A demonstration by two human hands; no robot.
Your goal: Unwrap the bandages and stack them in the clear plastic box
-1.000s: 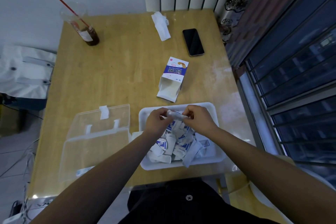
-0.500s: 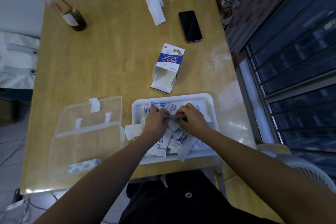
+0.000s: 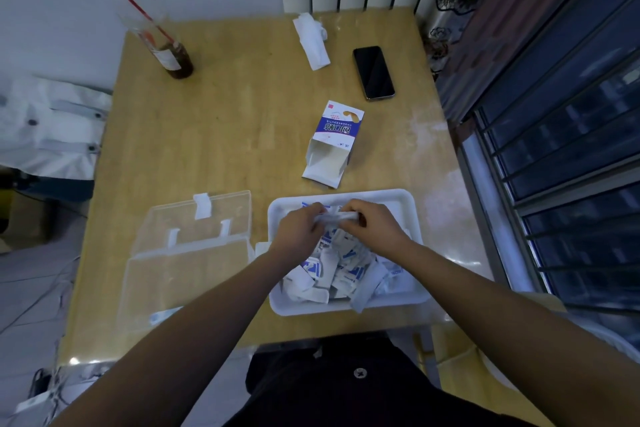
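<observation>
Inside white tray [image 3: 408,204]: wrapper heap [image 3: 341,263]; clear plastic box [image 3: 187,274] holds bandage [image 3: 162,316].

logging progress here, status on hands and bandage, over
One bandage pinched between left hand and right hand, above white tray. Lid open on clear plastic box, left side. Nothing between hands and box.

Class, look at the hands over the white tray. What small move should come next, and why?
Probably draw the hands apart, peeling the wrapped bandage open: the left hand and right hand each pinch one end of it above the white tray, with the clear plastic box open alongside.
</observation>
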